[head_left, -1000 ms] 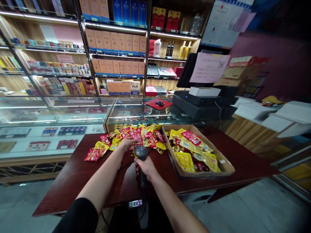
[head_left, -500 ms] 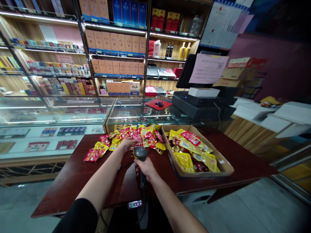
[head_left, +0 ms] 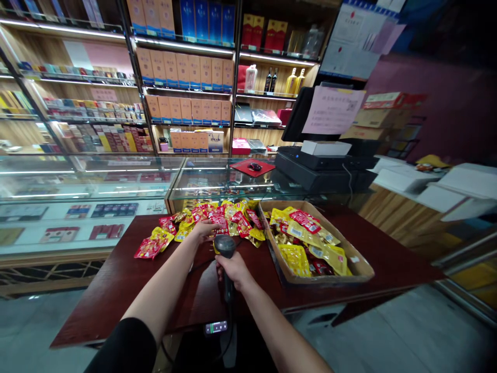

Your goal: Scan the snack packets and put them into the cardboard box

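My right hand (head_left: 232, 270) is wrapped round the handle of a black barcode scanner (head_left: 225, 245), whose head points away from me toward a heap of snack packets (head_left: 240, 220). Just left of the scanner head, my left hand (head_left: 203, 231) grips a red snack packet (head_left: 219, 224) at the near edge of the heap. The packets are red and yellow, and a few lie apart at the left end. To the right stands a cardboard tray (head_left: 359, 268) filled with yellow and red packets.
The dark red table (head_left: 155, 282) bears everything. Behind it are a glass display counter (head_left: 217, 178), a red mouse pad (head_left: 254, 167) with a mouse, and a monitor (head_left: 297, 116). A lit phone screen (head_left: 216, 327) and the scanner's cable are at the near edge.
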`<act>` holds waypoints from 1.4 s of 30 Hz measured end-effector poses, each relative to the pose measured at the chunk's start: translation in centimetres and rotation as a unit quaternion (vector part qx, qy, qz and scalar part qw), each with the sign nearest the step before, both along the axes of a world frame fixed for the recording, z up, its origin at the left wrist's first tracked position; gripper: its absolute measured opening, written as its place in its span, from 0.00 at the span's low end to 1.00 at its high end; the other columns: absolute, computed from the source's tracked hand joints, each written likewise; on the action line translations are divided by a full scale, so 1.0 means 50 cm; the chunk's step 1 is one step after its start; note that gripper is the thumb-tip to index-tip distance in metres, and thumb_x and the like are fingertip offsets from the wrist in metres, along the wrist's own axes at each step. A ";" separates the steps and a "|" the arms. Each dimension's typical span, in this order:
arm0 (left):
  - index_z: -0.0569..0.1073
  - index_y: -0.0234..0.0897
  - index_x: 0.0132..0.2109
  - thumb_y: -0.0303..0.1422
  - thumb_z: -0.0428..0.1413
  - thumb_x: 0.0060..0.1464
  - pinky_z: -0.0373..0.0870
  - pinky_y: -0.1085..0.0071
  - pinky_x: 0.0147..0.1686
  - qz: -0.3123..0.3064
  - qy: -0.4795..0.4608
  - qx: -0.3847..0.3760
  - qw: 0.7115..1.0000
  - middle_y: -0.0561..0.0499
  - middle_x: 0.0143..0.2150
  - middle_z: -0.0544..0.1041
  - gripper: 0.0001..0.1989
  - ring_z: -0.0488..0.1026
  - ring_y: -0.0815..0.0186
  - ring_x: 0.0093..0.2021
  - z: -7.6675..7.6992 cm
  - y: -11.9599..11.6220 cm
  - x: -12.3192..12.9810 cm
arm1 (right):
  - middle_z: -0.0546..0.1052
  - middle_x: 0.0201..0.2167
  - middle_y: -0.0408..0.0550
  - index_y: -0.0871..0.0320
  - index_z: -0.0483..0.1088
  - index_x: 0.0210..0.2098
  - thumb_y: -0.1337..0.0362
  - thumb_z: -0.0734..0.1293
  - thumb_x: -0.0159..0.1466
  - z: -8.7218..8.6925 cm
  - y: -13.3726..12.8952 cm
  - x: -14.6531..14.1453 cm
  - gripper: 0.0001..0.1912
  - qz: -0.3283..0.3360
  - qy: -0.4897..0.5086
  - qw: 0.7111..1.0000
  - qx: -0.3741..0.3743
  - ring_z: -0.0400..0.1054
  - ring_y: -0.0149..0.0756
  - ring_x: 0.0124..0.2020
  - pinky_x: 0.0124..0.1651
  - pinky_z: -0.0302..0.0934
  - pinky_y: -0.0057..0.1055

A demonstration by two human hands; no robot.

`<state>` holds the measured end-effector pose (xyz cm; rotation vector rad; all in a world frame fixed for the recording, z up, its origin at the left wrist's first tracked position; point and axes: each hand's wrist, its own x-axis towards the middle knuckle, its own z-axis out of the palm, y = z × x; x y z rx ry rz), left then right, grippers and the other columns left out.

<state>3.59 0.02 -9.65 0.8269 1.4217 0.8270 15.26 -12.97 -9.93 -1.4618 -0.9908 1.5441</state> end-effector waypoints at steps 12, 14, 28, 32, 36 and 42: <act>0.70 0.34 0.31 0.41 0.71 0.26 0.66 0.75 0.24 -0.075 0.002 0.060 0.995 0.52 0.30 0.76 0.25 0.70 0.72 0.25 0.010 -0.030 0.007 | 0.78 0.27 0.44 0.60 0.75 0.29 0.64 0.70 0.46 0.042 0.069 0.071 0.10 -0.146 0.012 0.979 0.142 0.70 0.37 0.33 0.38 0.62 0.30; 0.71 0.34 0.32 0.42 0.71 0.26 0.65 0.76 0.23 -0.097 0.003 0.074 0.993 0.52 0.30 0.75 0.25 0.69 0.72 0.25 0.024 -0.042 0.021 | 0.78 0.28 0.44 0.60 0.76 0.29 0.65 0.70 0.45 0.057 0.083 0.091 0.11 -0.147 0.031 0.979 0.141 0.71 0.36 0.33 0.40 0.62 0.30; 0.79 0.32 0.34 0.44 0.69 0.33 0.69 0.75 0.22 -0.206 0.101 0.181 0.956 0.51 0.24 0.75 0.23 0.70 0.70 0.22 0.167 0.069 0.368 | 0.66 0.11 0.38 0.62 0.69 0.23 0.73 0.68 0.48 0.229 0.157 0.388 0.03 -0.266 0.085 0.957 0.083 0.61 0.27 0.14 0.19 0.58 0.24; 0.79 0.29 0.39 0.42 0.69 0.35 0.73 0.72 0.25 -0.233 0.142 0.187 0.944 0.48 0.26 0.76 0.25 0.72 0.67 0.24 0.167 0.107 0.456 | 0.66 0.11 0.38 0.62 0.67 0.22 0.72 0.67 0.49 0.241 0.169 0.462 0.03 -0.291 0.085 0.948 0.098 0.61 0.27 0.14 0.20 0.58 0.25; 0.77 0.25 0.45 0.39 0.69 0.36 0.74 0.71 0.26 -0.240 0.165 0.196 0.936 0.40 0.35 0.79 0.28 0.76 0.61 0.32 0.162 0.124 0.492 | 0.62 0.10 0.36 0.61 0.66 0.20 0.71 0.67 0.48 0.236 0.163 0.506 0.04 -0.315 0.074 0.940 0.111 0.56 0.25 0.13 0.18 0.53 0.23; 0.78 0.25 0.43 0.38 0.67 0.40 0.73 0.74 0.27 -0.248 0.145 0.192 0.938 0.39 0.37 0.79 0.24 0.76 0.60 0.34 0.172 0.101 0.450 | 0.64 0.12 0.37 0.62 0.68 0.23 0.70 0.68 0.47 0.229 0.156 0.483 0.03 -0.285 0.069 0.949 0.111 0.56 0.24 0.14 0.18 0.52 0.23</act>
